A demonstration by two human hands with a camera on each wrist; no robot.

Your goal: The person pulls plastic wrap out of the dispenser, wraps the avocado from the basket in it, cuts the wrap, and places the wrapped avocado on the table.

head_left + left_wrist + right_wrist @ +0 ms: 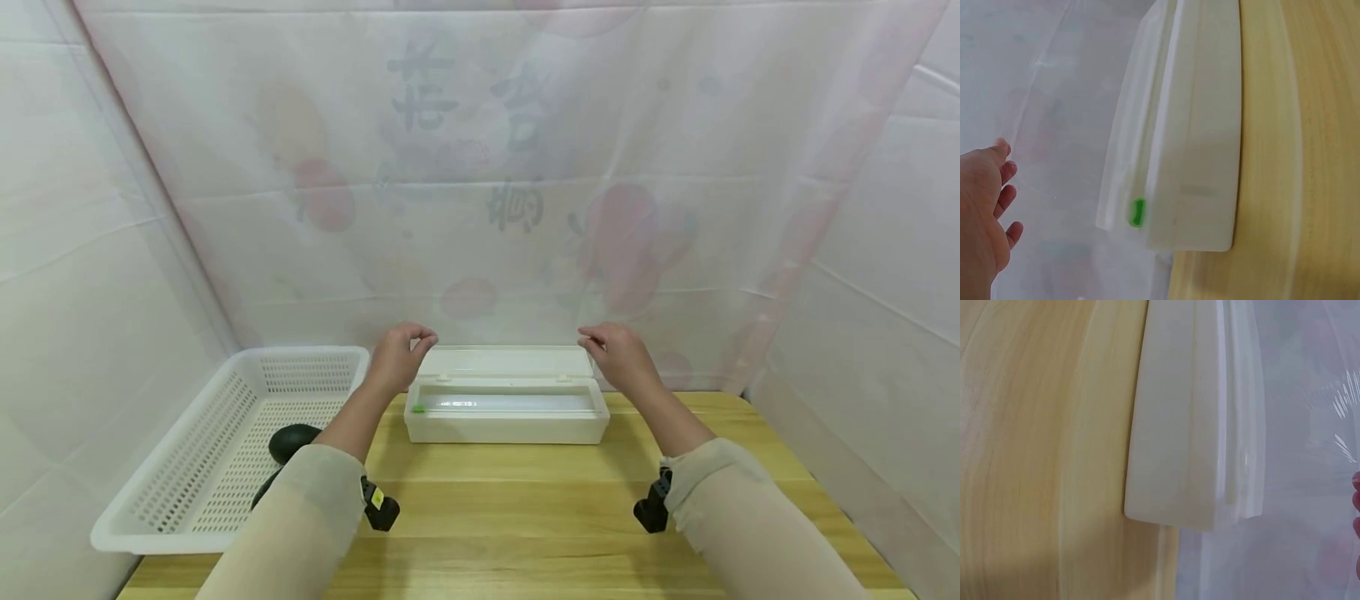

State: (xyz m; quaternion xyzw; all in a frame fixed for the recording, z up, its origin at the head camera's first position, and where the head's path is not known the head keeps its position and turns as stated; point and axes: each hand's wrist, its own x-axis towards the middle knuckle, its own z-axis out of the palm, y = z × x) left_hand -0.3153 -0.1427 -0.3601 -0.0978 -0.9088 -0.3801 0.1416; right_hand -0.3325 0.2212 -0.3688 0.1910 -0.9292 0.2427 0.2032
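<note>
- One sheet of clear film (pixel 1036 65) hangs between your two hands, above the white box and in front of the back cloth; its edge and shiny creases show in the wrist views.
- Your left hand (pixel 401 354) pinches the film, thumb and forefinger together, the other fingers loosely bent.
- Your right hand (pixel 618 354) has its fingertips drawn narrow on the film's other side; the right wrist view catches only fingertips.
- Below is one long white box (pixel 510 429), its one lid (pixel 506 361) raised at the back, with one pale roll (pixel 517 402) inside and one green clip (pixel 418 409) at its left end.
- The box sits at the far edge of one yellow wood-grain table (pixel 510 500).
- To your left stands one white slotted basket (pixel 165 543) with two dark objects in it: a rounded dark green one (pixel 292 442) and another mostly hidden by your sleeve.
- You wear two pale sleeves and two black wrist devices.
- Pale cloth encloses the table on three sides; the back cloth (pixel 465 208) bears faded grey characters and pink blotches, while the two side cloths look plain.
</note>
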